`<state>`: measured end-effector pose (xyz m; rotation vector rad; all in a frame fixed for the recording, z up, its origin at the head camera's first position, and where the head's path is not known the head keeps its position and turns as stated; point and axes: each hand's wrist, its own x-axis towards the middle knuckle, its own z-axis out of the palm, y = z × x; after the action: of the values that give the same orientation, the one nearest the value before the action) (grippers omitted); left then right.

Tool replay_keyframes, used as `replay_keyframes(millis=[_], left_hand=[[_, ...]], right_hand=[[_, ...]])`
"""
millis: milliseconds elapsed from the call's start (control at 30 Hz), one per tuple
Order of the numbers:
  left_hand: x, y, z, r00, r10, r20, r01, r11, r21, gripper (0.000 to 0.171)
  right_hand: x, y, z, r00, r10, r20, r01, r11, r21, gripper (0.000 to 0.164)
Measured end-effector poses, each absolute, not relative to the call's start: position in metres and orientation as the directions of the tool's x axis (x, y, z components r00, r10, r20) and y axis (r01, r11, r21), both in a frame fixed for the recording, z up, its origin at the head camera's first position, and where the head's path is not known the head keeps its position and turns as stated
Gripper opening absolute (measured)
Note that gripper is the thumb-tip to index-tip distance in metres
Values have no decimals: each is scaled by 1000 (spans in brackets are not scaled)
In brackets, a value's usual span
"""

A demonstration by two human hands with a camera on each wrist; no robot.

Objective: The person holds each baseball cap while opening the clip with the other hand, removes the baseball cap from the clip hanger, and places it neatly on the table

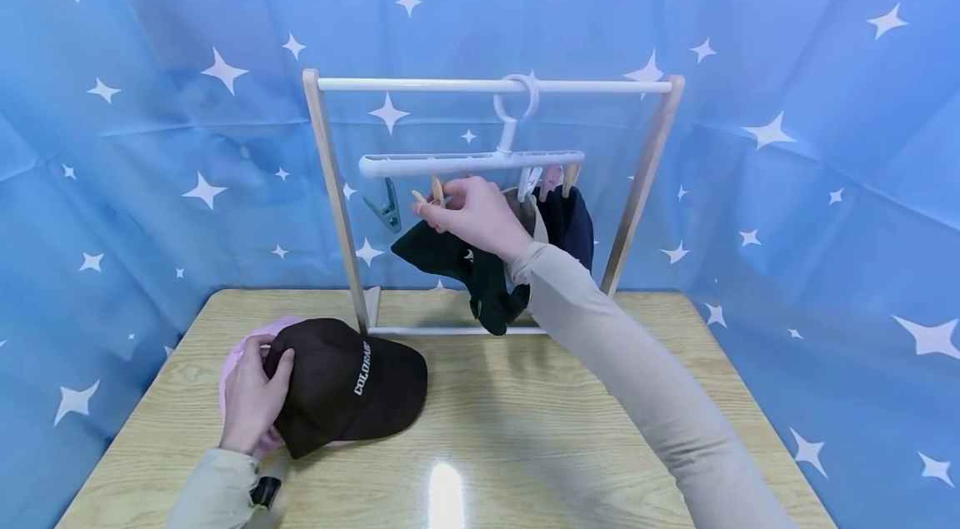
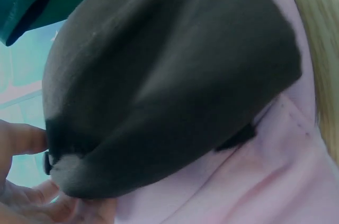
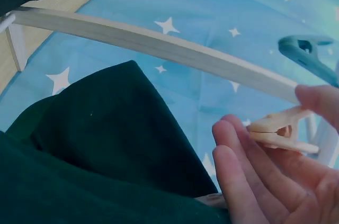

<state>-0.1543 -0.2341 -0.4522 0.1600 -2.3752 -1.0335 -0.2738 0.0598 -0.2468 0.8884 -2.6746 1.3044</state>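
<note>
- Between the thumb and fingers of the left hand (image 1: 253,396): black cap (image 1: 322,379), pinched at its edge, above the table (image 1: 540,446).
- Beneath the black cap, beside the left fingers: pink fabric (image 2: 249,181).
- Between the thumb and fingers of the right hand (image 1: 483,217): beige clip (image 3: 280,128), pinched.
- Below the right fingers: green cap (image 1: 435,250), suspended; attachment point hidden.
- Left of the right fingertips: teal clip (image 1: 386,208).
- Right of the right fingers: navy cap (image 1: 566,221), hanging.
- Just above the right fingers: hanger (image 1: 450,166), hooked on the rack (image 1: 420,85).
</note>
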Motion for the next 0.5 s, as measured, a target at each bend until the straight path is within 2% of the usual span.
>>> replay_keyframes(millis=[167,267,400,500], left_hand=[[-156,-235,-449,-831,-309,463,114,720,684,28],[-157,-236,-449,-833,-321,451,96,719,688,30],[-158,-239,-450,-816,-328,476,124,705,699,30],[-157,-240,-449,-810,-324,489,149,693,706,28]], right_hand=[[-270,59,-245,-803,-487,343,-582,520,-625,20],[-268,61,-242,-794,-496,353,-595,510,-621,18],[-267,69,-234,-793,-497,352,-588,476,-654,22],[-269,78,-229,-780,-458,426,-615,437,-656,23]])
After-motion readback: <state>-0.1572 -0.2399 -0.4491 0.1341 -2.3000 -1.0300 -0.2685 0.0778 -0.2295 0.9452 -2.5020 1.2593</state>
